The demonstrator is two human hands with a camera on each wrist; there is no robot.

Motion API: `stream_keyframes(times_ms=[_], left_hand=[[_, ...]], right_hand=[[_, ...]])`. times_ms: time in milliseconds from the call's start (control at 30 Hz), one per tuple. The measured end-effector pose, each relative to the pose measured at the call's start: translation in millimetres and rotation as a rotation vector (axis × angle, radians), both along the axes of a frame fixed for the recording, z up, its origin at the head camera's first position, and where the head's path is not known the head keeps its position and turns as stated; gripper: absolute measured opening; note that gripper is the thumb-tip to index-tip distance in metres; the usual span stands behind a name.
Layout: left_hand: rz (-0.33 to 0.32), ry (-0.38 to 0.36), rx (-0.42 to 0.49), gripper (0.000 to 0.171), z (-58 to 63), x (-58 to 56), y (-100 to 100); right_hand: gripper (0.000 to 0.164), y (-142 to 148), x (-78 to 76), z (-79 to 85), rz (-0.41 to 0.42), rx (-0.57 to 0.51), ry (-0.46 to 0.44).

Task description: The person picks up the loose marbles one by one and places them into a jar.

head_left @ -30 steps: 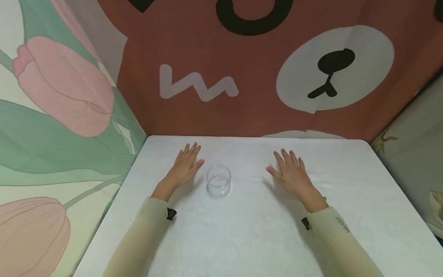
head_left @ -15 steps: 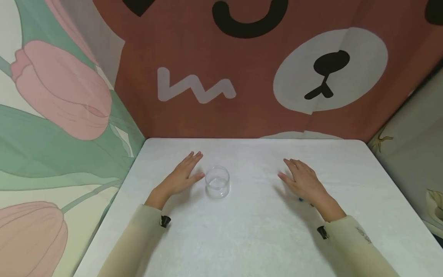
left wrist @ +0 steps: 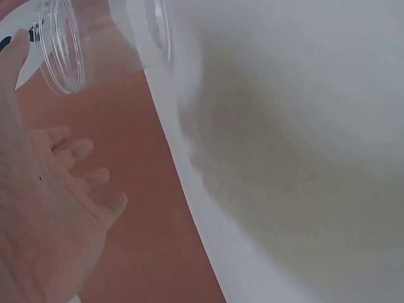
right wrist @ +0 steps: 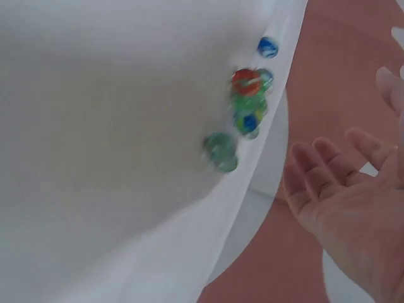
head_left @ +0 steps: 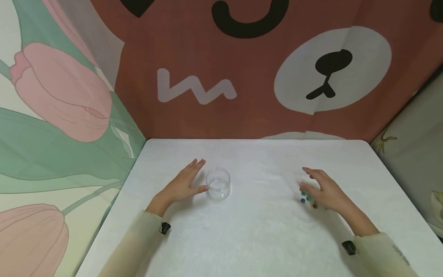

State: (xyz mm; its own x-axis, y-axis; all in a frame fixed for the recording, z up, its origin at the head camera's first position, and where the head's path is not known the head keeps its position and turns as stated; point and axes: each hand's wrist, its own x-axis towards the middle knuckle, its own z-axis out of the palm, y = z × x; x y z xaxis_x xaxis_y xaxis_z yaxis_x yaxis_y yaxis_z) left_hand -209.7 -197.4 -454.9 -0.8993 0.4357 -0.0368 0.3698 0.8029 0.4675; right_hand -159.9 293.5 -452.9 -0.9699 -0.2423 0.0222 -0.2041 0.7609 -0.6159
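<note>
A clear, round, open-topped jar (head_left: 219, 188) stands upright on the white table. My left hand (head_left: 181, 186) is just left of it, fingers extended and thumb reaching to its side; whether the thumb touches it I cannot tell. In the left wrist view the jar's thick rim (left wrist: 63, 47) is beyond the thumb, and the palm (left wrist: 50, 214) holds nothing. Over on the right, my right hand (head_left: 327, 190) hovers above several glass marbles (head_left: 303, 200), partly hiding them. The right wrist view has a red marble (right wrist: 245, 82), a blue marble (right wrist: 267, 47) and green ones bunched together, apart from the relaxed fingers (right wrist: 328, 161).
White cloth covers the table (head_left: 249, 234). Behind it rises a brown backdrop (head_left: 194, 119) with a cartoon animal face, and a tulip-print cloth (head_left: 65, 92) borders the left side. A grey patterned cloth (head_left: 412, 154) hangs on the right.
My right hand has moved right and toward me, bringing the marbles into view. My left hand has drawn slightly toward me, its thumb now closer to the jar.
</note>
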Motion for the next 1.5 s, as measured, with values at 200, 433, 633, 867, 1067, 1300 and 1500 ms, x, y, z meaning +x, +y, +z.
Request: stream_keyframes(times_ms=[200, 433, 633, 867, 1067, 1300, 1500], left_hand=[[-0.008, 0.026, -0.017, 0.102, -6.5, 0.4, 0.9], [-0.015, 0.033, -0.033, 0.104, -10.8, 1.9, 2.8], [-0.045, 0.013, -0.051, 0.112, -12.7, 2.9, 5.1], [-0.099, 0.056, -0.064, 0.115, -18.4, -0.9, 7.8], [-0.098, 0.065, -0.089, 0.116, -20.4, -2.5, 13.2], [-0.082, 0.062, -0.125, 0.121, -20.5, -4.4, 20.5], [-0.068, 0.059, -0.141, 0.124, -21.4, -5.3, 23.8]], right_hand=[[0.064, 21.6, 7.8, -3.8, 0.020, -0.023, 0.029], [0.065, 44.8, 14.3, -11.7, 0.018, -0.063, -0.053], [0.059, 59.6, 18.6, -16.2, -0.002, -0.140, -0.171], [0.056, 69.4, 20.4, -20.2, -0.006, -0.100, -0.237], [0.053, 77.5, 22.2, -26.6, 0.035, -0.070, -0.283], [0.055, 86.7, 23.3, -31.5, 0.052, -0.023, -0.291], [0.044, 88.5, 24.0, -35.3, 0.070, -0.045, -0.262]])
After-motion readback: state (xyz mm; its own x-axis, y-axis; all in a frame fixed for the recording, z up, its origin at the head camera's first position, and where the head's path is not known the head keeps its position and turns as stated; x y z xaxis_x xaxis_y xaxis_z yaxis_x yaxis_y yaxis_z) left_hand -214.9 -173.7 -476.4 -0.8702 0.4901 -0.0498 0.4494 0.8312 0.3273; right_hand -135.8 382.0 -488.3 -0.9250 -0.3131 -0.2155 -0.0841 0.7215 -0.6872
